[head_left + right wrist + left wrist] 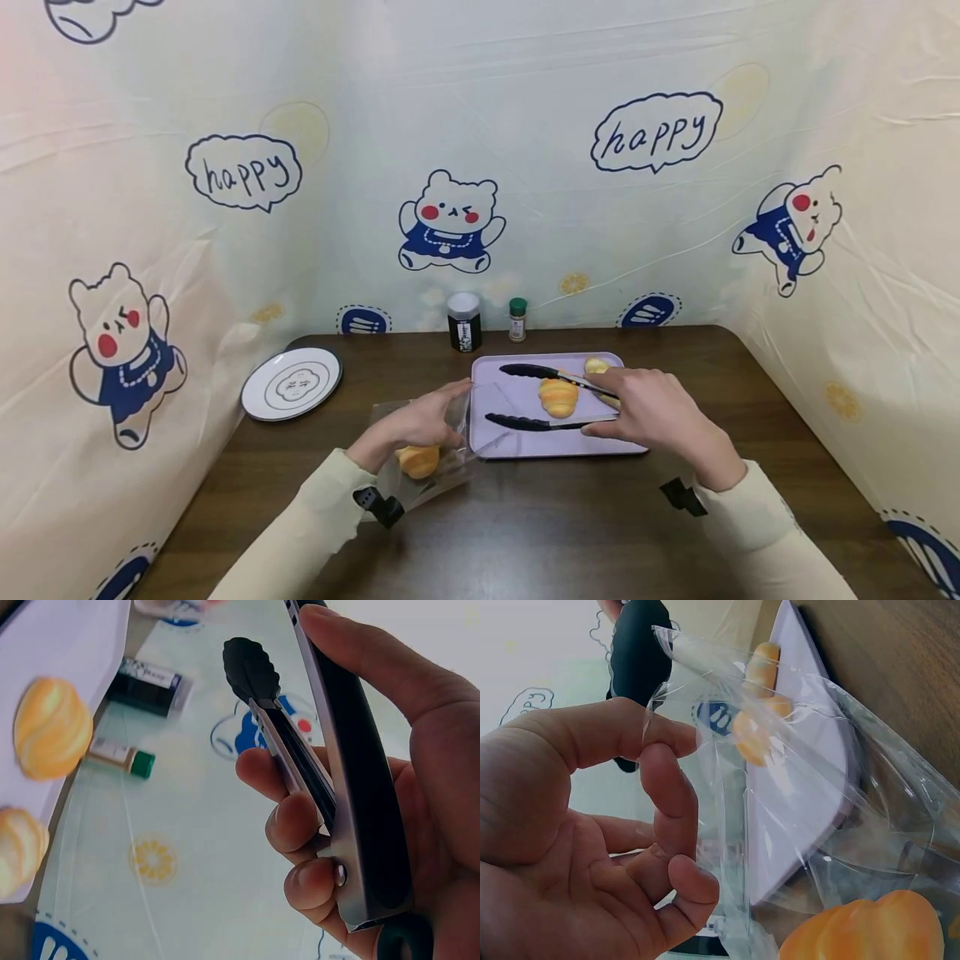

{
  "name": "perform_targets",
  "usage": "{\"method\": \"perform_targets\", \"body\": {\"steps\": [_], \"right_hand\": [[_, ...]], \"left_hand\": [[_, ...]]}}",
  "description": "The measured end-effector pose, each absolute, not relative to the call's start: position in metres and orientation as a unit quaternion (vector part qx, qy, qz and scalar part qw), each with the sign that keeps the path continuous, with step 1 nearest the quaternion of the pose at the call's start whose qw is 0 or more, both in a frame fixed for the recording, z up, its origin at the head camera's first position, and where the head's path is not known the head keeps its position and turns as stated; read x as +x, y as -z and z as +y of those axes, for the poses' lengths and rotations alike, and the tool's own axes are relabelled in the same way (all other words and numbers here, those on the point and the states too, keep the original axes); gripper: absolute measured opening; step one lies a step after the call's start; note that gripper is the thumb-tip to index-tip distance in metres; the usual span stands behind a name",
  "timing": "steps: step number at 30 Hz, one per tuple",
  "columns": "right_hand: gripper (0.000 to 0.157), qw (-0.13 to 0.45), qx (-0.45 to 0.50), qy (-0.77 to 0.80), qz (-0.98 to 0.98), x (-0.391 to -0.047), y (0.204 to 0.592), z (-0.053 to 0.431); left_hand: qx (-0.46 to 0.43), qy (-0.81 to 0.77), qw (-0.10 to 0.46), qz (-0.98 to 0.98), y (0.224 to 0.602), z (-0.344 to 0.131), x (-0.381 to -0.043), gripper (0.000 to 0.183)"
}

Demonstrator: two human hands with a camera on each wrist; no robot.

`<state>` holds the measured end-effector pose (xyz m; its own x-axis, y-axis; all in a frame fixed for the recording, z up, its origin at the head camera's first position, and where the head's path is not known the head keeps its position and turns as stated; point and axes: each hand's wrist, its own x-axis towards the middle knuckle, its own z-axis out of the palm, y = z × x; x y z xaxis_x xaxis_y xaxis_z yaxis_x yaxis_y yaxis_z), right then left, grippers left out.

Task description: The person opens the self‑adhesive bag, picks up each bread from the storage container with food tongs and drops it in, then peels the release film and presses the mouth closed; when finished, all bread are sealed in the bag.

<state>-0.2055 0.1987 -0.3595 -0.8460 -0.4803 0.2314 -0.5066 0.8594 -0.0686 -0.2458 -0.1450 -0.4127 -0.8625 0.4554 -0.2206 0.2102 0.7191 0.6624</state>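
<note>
My left hand [422,421] pinches the rim of a clear plastic bag [900,817] between thumb and finger. Inside the bag, low down, lies an orange-brown bread roll [417,462]. My right hand [654,408] grips black-and-silver tongs [369,795] by the handles. Their arms are spread, with the black tips pointing left over the lilac tray [491,377]. In the head view, a ridged golden bread roll [558,400] shows between the arms. Paler bread [597,366] sits at the tray's far right, partly hidden by the tongs and hand.
A white plate with dark line art [258,402] lies at the table's left edge. Behind the tray stand a dark jar with a grey lid [465,327] and a small green-capped bottle [517,322]. A printed cloth [525,100] encloses the back and sides.
</note>
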Motion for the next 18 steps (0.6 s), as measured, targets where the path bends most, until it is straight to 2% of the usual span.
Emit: {"method": "perform_targets", "body": {"steps": [5,18], "right_hand": [[0.07,0.091,0.226,-0.085,-0.966,-0.216,0.362,0.214],[0.081,0.035,0.144,-0.072,-0.986,-0.239,0.383,0.241]], "left_hand": [[0.184,-0.317,0.19,0.911,0.41,-0.146,-0.246,0.092],[0.198,-0.309,0.171,0.915,0.409,-0.148,-0.25,0.094]]}}
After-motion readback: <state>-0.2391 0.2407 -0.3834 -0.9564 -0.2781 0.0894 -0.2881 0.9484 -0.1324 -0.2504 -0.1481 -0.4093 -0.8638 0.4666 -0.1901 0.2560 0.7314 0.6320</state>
